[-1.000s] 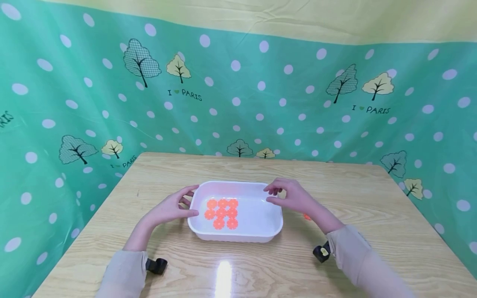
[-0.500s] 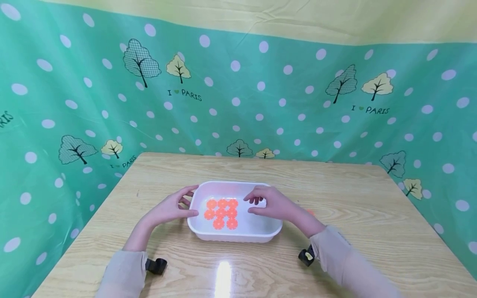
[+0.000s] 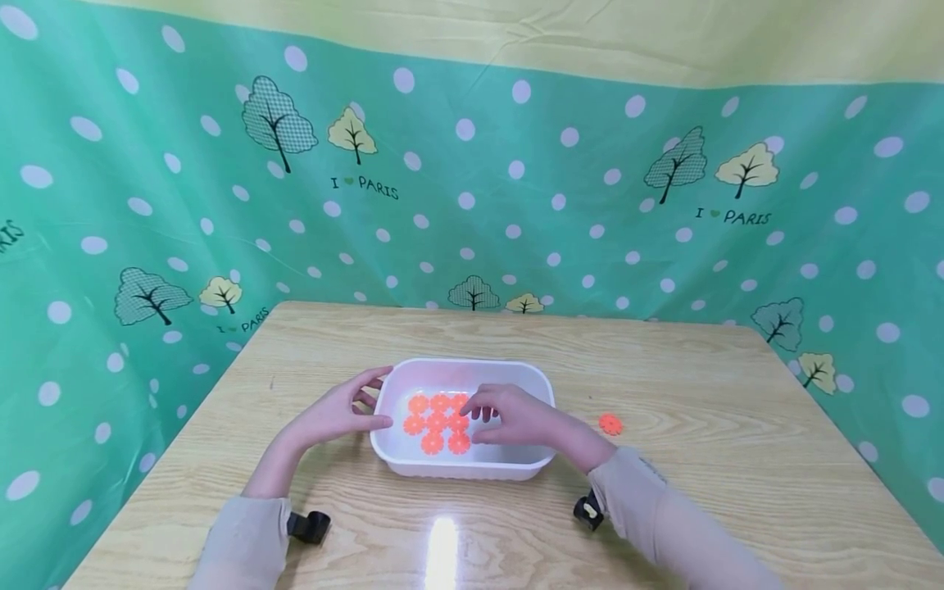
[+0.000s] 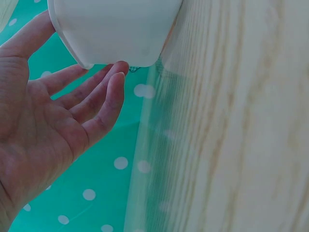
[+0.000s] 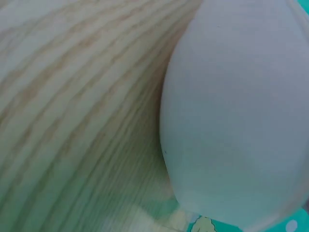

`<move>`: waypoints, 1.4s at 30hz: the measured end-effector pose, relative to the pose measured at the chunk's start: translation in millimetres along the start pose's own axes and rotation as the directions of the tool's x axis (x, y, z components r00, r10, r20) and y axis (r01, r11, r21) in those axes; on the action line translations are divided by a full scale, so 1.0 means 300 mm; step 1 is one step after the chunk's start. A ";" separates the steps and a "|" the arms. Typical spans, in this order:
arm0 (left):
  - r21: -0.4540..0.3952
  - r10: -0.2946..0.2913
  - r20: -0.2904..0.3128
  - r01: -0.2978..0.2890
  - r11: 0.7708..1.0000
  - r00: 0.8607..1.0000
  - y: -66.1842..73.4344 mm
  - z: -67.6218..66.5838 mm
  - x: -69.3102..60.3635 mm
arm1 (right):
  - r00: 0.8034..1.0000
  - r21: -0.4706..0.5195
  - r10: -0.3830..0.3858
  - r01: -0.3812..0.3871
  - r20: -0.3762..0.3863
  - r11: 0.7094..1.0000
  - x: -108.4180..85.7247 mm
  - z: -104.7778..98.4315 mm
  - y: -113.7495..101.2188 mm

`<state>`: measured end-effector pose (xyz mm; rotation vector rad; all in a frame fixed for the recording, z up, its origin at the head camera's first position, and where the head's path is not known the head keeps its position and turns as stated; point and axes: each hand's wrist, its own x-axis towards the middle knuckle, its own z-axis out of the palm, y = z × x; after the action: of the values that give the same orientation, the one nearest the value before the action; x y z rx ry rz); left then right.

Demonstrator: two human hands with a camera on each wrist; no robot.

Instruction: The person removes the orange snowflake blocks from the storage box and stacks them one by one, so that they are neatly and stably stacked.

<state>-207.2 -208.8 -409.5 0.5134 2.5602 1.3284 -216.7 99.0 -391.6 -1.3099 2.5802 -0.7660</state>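
- Over white tub (image 3: 465,471): right hand (image 3: 512,416), thumb and fingers apart.
- Left hand (image 3: 341,411) grips tub end.
- Orange discs (image 3: 436,422): likely light, stiff; pinch edgewise.

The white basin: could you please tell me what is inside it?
Orange flower-shaped pieces lie in the white basin; the right hand overlaps some, hiding whatever is beneath.

On my table (image 3: 701,475): one basin (image 3: 465,471), discs (image 3: 437,422) within its left half, my left hand (image 3: 335,414) at its left end, my right hand (image 3: 510,416) over its right half; loose disc (image 3: 610,424) right; curtain (image 3: 435,180) behind.
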 end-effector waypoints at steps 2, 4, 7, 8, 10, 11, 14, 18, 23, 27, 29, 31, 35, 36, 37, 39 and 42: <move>-0.007 0.001 0.002 -0.001 1.000 1.000 0.001 -0.001 0.000 | 0.999 -0.004 0.024 -0.024 0.026 1.000 0.008 0.008 -0.002; -0.004 0.000 0.002 0.000 1.000 1.000 0.002 -0.002 0.000 | 0.998 -0.012 0.033 -0.032 0.044 0.999 0.016 0.017 0.000; 0.002 0.001 0.002 -0.001 1.000 1.000 0.002 -0.003 0.001 | 0.998 -0.026 0.031 -0.029 0.061 0.999 0.028 0.028 0.002; 0.004 0.001 0.001 -0.001 1.000 1.000 0.001 -0.003 0.001 | 0.997 -0.027 0.029 -0.027 0.068 0.999 0.031 0.032 0.002; 0.005 0.000 0.001 0.000 1.000 1.000 -0.001 -0.002 0.002 | 0.996 -0.030 0.029 -0.027 0.082 0.999 0.037 0.037 0.001; 0.004 -0.002 0.002 0.002 1.000 1.000 -0.002 -0.002 0.002 | 0.995 -0.030 0.032 -0.030 0.092 0.999 0.039 0.039 -0.003; -0.004 -0.009 0.005 0.009 1.000 1.000 -0.004 0.000 0.001 | 0.993 -0.029 0.033 -0.030 0.113 0.999 0.044 0.047 -0.008; -0.009 -0.005 0.005 0.005 1.000 1.000 -0.001 0.000 0.002 | 0.992 -0.059 0.029 -0.021 0.125 0.998 0.049 0.060 -0.005; 0.003 -0.014 0.006 0.014 1.000 1.000 0.023 -0.001 -0.005 | 0.990 -0.111 0.024 -0.009 0.135 0.994 0.054 0.076 0.005; 0.000 -0.018 0.014 0.018 1.000 1.000 0.066 -0.007 -0.019 | 0.990 -0.127 0.022 -0.004 0.139 0.992 0.056 0.083 0.010; -0.004 -0.012 0.016 0.012 1.000 1.000 0.077 -0.009 -0.024 | 0.989 -0.136 0.028 -0.008 0.143 0.991 0.056 0.085 0.011; 0.000 -0.009 0.012 0.009 1.000 1.000 0.066 -0.007 -0.021 | 0.988 -0.139 0.038 -0.018 0.148 0.990 0.057 0.085 0.010; 0.009 -0.008 0.003 0.008 1.000 1.000 0.019 0.000 -0.004 | 0.986 -0.141 0.063 -0.041 0.156 0.989 0.059 0.084 0.007; 0.011 -0.007 0.001 0.007 1.000 1.000 0.009 0.001 -0.001 | 0.985 -0.140 0.069 -0.047 0.158 0.989 0.060 0.083 0.006; 0.012 -0.006 0.000 0.006 1.000 1.000 0.002 0.001 0.001 | 0.984 -0.140 0.075 -0.052 0.160 0.989 0.061 0.082 0.004; 0.005 -0.004 0.001 0.004 1.000 1.000 -0.006 0.000 0.004 | 0.983 -0.135 0.082 -0.061 0.162 0.989 0.061 0.081 0.002; 0.005 -0.003 -0.001 0.003 1.000 1.000 -0.008 0.000 0.005 | 0.982 -0.129 0.086 -0.065 0.167 0.989 0.061 0.079 0.001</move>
<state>-209.0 -209.6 -411.7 0.5104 2.5640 1.3222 -219.9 75.7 -410.5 -1.2420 2.5566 -0.4647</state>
